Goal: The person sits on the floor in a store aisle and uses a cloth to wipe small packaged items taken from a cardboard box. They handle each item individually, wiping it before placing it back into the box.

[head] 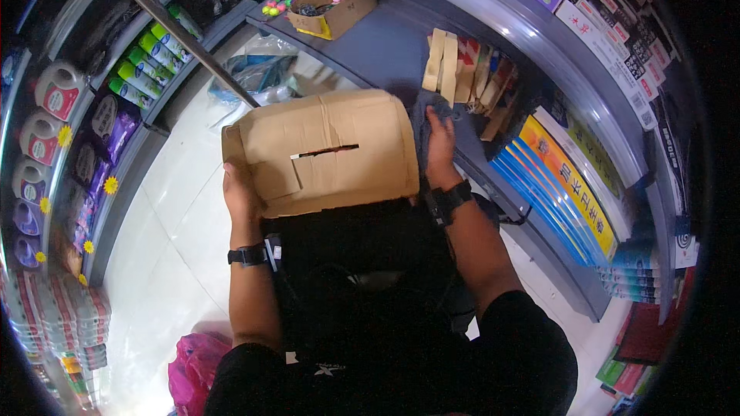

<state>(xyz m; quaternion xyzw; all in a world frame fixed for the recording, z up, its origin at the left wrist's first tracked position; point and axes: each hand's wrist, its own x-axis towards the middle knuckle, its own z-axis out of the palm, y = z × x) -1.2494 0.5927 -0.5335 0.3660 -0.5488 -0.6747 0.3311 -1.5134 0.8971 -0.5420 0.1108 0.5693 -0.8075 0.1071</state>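
A brown cardboard box [347, 167] is held in front of my body, its broad face with a dark slit turned towards me. Its left end is gripped by my left hand [241, 193], with the fingers out of sight behind the cardboard. Beside the box's right edge, my right hand [440, 144] holds a dark grey cloth [425, 121]; the cloth lies along that edge. Just beyond this hand, several wooden-handled items [442, 63] stand bunched on a grey shelf [381, 49].
An open cardboard carton [341, 8] sits at the shelf's far end beside colourful small balls [280, 0]. Blue-edged flat packs [549, 196] stand on the right. A metal pole [185, 37] slants behind the box. Green spray cans [139, 78] line the left shelving; a pink plastic bag [196, 372] lies low left.
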